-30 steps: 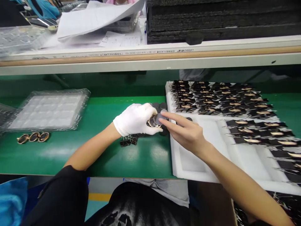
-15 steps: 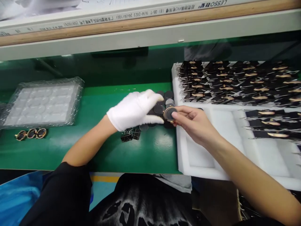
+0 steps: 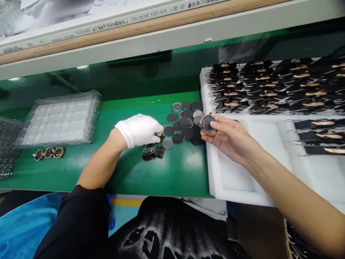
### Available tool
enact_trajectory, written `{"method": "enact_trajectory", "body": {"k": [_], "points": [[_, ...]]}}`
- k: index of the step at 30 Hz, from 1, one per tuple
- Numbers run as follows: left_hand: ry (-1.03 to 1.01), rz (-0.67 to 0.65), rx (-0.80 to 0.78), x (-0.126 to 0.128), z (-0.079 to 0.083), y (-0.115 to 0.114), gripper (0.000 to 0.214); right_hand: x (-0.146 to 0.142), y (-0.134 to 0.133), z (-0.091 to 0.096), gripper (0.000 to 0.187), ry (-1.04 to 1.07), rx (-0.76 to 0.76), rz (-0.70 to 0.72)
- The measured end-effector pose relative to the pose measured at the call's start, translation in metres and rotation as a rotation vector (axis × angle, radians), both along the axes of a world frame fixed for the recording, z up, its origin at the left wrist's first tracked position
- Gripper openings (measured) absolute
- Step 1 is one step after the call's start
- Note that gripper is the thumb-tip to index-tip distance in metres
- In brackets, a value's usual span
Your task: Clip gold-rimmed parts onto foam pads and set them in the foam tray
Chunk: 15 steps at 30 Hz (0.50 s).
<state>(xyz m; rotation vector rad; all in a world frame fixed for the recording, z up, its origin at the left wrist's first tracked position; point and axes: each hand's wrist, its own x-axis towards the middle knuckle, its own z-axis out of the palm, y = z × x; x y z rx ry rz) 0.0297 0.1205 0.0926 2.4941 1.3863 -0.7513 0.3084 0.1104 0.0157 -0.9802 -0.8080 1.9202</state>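
My left hand (image 3: pixel 140 130), in a white glove, is closed just left of the dark discs. At its fingertips is a small black piece that looks like a binder clip (image 3: pixel 162 136), mostly hidden by the glove. Just below lie more black binder clips (image 3: pixel 148 155) with wire handles. My bare right hand (image 3: pixel 229 138) grips a gold-rimmed round piece (image 3: pixel 202 124) by its edge, thumb on the dark disc (image 3: pixel 209 123) against its face. Several loose dark and grey discs (image 3: pixel 185 123) lie between my hands, some overlapping.
A white foam tray (image 3: pixel 211 172) on the right bears rows of clipped black and gold pieces (image 3: pixel 266 86). Clear plastic trays (image 3: pixel 93 118) sit at left, with three gold-rimmed round pieces (image 3: pixel 49 152) before them. A pale ledge (image 3: pixel 113 53) spans the back of the green table (image 3: pixel 178 176).
My left hand has moved left, away from the round piece, and its spread fingers have closed near the binder clips. My right hand still holds the gold-rimmed piece. The view has shifted slightly.
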Motion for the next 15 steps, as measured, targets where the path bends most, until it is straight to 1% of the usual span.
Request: {"method": "enact_trajectory", "body": {"k": [2,4,6,8,9,10,12,13,15], "points": [[0.013,-0.011,0.067,0.000,-0.003,0.003,0.030,0.000,-0.002,0.000,0.029,-0.001,0.018,0.045],[0.025,0.010,0.108,-0.003,-0.005,0.006,0.034,0.000,-0.003,-0.001,0.027,-0.006,0.046,0.097],[0.010,0.041,0.100,-0.008,-0.005,0.006,0.039,0.000,-0.003,-0.003,0.026,-0.005,0.065,0.130],[0.002,0.062,0.085,-0.011,-0.004,0.005,0.052,0.000,-0.003,-0.004,0.024,-0.003,0.067,0.139],[0.008,0.060,0.081,-0.011,-0.004,0.004,0.054,0.000,-0.003,-0.004,0.024,-0.002,0.062,0.138],[0.015,0.048,0.072,-0.010,-0.004,0.003,0.050,0.000,-0.003,-0.004,0.023,0.000,0.056,0.138],[0.012,-0.003,0.053,-0.007,-0.005,0.003,0.033,0.000,-0.003,-0.004,0.023,0.008,0.044,0.139],[0.001,-0.030,0.061,-0.006,-0.006,0.003,0.028,0.000,-0.003,-0.004,0.023,0.013,0.044,0.141],[-0.041,-0.061,0.147,-0.006,-0.006,0.005,0.031,0.000,-0.003,-0.003,0.023,0.015,0.062,0.148]]}}
